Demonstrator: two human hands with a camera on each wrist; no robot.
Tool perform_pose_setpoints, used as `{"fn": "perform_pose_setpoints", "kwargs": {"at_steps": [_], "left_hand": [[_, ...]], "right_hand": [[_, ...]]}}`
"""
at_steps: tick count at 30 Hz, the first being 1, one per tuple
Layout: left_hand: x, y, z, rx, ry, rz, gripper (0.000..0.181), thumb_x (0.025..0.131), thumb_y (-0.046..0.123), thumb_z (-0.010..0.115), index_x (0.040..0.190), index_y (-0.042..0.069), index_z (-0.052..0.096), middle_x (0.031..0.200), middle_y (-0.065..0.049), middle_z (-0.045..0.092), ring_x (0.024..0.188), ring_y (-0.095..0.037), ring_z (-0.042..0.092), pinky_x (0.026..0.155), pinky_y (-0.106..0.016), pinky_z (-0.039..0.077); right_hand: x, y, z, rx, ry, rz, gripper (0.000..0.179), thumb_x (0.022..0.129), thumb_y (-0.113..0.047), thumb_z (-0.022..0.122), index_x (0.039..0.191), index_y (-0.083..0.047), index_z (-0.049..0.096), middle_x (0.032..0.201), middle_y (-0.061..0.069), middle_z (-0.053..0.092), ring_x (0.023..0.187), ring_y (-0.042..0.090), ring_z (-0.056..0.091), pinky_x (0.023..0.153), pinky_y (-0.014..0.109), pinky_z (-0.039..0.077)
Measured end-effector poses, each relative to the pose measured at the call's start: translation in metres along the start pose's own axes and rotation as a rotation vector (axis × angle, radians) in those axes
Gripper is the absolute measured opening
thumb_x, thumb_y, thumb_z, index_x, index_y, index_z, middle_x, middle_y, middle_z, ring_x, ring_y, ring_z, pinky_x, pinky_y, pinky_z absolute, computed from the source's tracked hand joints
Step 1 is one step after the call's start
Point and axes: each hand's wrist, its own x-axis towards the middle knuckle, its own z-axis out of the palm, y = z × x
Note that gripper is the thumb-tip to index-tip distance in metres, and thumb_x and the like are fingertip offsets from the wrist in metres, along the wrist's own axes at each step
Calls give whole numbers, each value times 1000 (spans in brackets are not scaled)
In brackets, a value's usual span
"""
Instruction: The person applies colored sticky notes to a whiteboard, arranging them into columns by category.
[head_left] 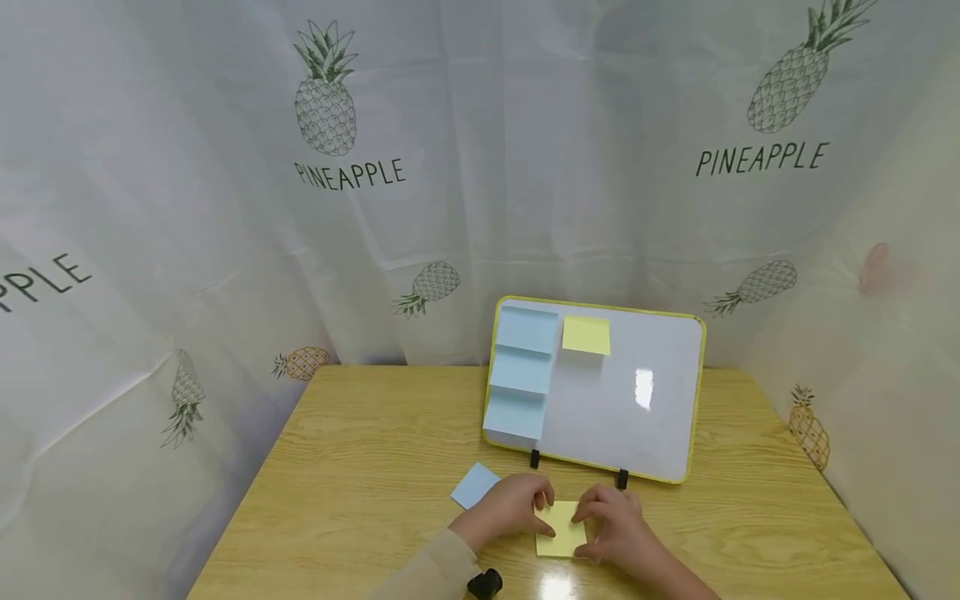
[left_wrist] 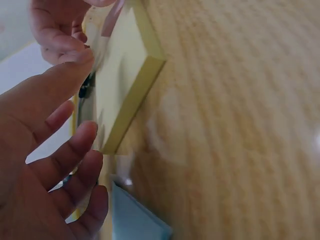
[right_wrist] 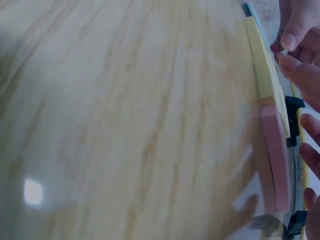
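L hand [head_left: 513,504] is at the L edge of the yellow pad [head_left: 558,542], fingers spread & loosely bent, thumb over the pad's top face, index nr its far L corner. R hand [head_left: 618,533] is at the opp. side, thumb nr the near R corner, index a bit further up; its fingers are bent, but can't tell if it pinches a sheet or just rests there. In both wrist views the thumb & fingertips of the two hands come v. close tog. over the pad; whether they touch is unclear.

Yellow pad lies flat on the table [head_left: 360,467], btwn the hands, in front of the whiteboard [head_left: 600,417]. Pink pad [right_wrist: 277,165] sits right beside it on the R hand's side, seen in the R wrist view; a thin yellow edge juts past the yellow block, over part of the pink one. Blue pad [head_left: 474,483] lies to the L, partly hidden behind L hand.

Whiteboard has a yellow frame & stands tilted on black feet [head_left: 622,479]. Three lt. blue notes [head_left: 519,369] run down its L side; one yellow note [head_left: 587,335] is nr the top, just R of the uppermost blue one. L arm has a beige sleeve [head_left: 431,567] w/ a small black item [head_left: 485,583] at the cuff. White cloth [head_left: 517,183] w/ pineapple prints hangs behind the table.
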Motion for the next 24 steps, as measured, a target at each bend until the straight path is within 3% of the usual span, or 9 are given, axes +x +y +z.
{"fn": "perform_pose_setpoints", "kwargs": {"at_steps": [4,9,13,24], "left_hand": [[-1,-9,12,33,8,53,38,67,40,90,89,26,63,82,17,49,73,1,45,65,-19,42],[-6,-11,18,67,-19,72,43,65,50,88,93,30,63,95,16,47,86,-2,45,74,-23,42],[-13,-8,17,34,-48,75,46,65,51,88,97,31,61,103,15,44,94,-3,43,80,-27,40],[-20,-12,19,-42,-41,44,42,68,43,88,97,32,60,103,17,41,95,-3,40,85,-29,38]], "right_hand": [[-2,1,4,-14,-49,-53,42,53,-42,93,85,-30,68,98,-14,54,89,7,50,78,46,19],[-3,2,4,-38,-121,-53,45,58,-56,85,90,-32,65,103,-15,54,93,7,50,79,45,20],[-4,2,3,-55,-134,-22,44,59,-59,84,90,-34,65,104,-15,55,95,7,49,80,46,22],[-2,-2,7,-28,-123,-3,42,59,-57,84,88,-34,64,106,-10,57,97,11,51,79,50,24]]}}
